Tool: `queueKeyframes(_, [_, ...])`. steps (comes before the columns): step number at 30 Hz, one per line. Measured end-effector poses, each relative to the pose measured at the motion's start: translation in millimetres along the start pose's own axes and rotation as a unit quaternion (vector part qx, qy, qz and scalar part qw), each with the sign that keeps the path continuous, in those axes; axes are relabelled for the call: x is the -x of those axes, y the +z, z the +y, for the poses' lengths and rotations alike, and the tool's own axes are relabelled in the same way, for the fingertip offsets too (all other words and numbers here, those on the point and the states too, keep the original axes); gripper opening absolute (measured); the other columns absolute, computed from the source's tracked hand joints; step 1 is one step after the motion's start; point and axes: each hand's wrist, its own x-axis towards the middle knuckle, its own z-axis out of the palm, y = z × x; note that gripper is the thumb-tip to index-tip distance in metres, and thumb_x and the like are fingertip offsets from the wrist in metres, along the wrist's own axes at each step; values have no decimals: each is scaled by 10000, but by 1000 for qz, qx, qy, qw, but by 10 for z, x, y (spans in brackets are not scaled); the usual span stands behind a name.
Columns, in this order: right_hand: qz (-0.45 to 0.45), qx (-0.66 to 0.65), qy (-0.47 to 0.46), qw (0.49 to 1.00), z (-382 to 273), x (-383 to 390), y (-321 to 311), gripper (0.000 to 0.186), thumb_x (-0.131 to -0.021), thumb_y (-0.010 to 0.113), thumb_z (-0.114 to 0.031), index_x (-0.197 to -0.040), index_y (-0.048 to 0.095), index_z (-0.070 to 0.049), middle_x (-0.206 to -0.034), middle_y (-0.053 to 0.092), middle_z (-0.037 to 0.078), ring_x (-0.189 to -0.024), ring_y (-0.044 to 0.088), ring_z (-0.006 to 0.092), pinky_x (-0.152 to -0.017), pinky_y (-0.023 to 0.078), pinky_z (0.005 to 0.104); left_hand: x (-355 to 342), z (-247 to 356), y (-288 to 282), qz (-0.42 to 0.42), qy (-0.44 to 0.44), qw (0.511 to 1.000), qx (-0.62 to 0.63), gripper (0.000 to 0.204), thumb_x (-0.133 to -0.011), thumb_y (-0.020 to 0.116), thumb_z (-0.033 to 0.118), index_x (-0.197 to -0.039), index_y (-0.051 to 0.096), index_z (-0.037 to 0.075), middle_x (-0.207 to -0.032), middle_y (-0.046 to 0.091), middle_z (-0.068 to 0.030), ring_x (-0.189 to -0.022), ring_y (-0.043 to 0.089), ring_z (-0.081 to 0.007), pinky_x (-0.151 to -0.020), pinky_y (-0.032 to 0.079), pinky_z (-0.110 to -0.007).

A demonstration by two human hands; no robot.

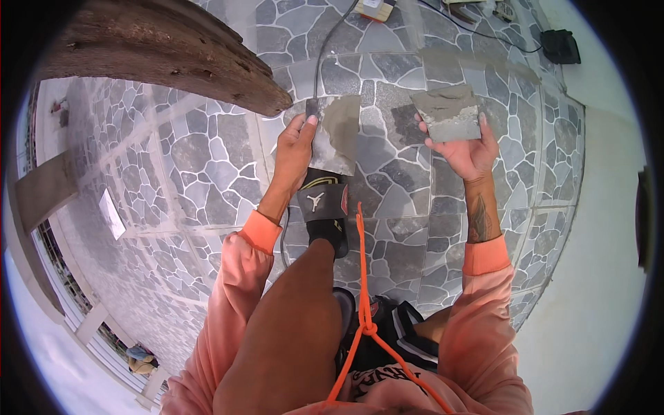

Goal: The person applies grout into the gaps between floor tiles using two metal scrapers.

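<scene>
Gripping on both sides above a stone-patterned floor (194,149)

At the upper left of the frame, a weathered wooden beam (166,55) slants in, its end near my left hand (292,149). I have that hand closed on the left edge of a flat grey plate (328,153) at upper centre, thumb on top; grey mortar (344,126) coats much of its right part. Just below the plate in the frame sits my foot in a dark slide (318,200). An orange cord (363,277) hangs through lower centre. Right of centre, in the upper frame, my right hand (470,158) clamps a mortar-smeared slab (455,130), palm beneath, digits at both sides. Farther right, at the upper right, is a black object (560,47) with a cable.
</scene>
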Motion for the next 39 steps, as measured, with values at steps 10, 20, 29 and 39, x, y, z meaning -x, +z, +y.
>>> queueKeyframes(10, [55, -12, -31, 998, 12, 60, -227, 830, -904, 580, -457, -1493, 205, -9, -1440, 248, 413, -1270, 412, 524, -941, 457, 567, -239, -146, -31, -74, -8, 987, -146, 237, -1002, 544, 238, -1057, 626, 23, -696, 425, 114, -616, 319, 6, -524, 264, -196])
queueKeyframes(20, [103, 58, -95, 988, -593, 79, -170, 833, -914, 561, -475, -1480, 212, 27, -1434, 307, 377, -1250, 434, 535, -885, 481, 580, -870, -119, 382, -189, -117, 962, -158, 226, -1008, 522, 204, -1125, 610, 32, -783, 510, 89, -695, 410, 5, -600, 341, -182])
queueKeyframes(29, [179, 144, -50, 972, -923, 317, -13, 810, -916, 572, -475, -1442, 286, 71, -1358, 444, 339, -1208, 523, 448, -923, 490, 509, -1110, 93, 219, -172, -100, 958, -209, 241, -1016, 513, 211, -1148, 597, 28, -832, 534, 89, -724, 406, 14, -633, 343, -163])
queueKeyframes(39, [174, 442, 39, 879, -844, -215, -395, 590, -894, 642, -339, -1336, 502, 26, -1239, 591, 140, -1115, 579, 242, -974, 456, 359, -1490, 245, -2, -119, -22, 982, -147, 175, -1031, 484, 201, -1026, 575, 51, -932, 598, 24, -850, 533, -40, -759, 440, -221])
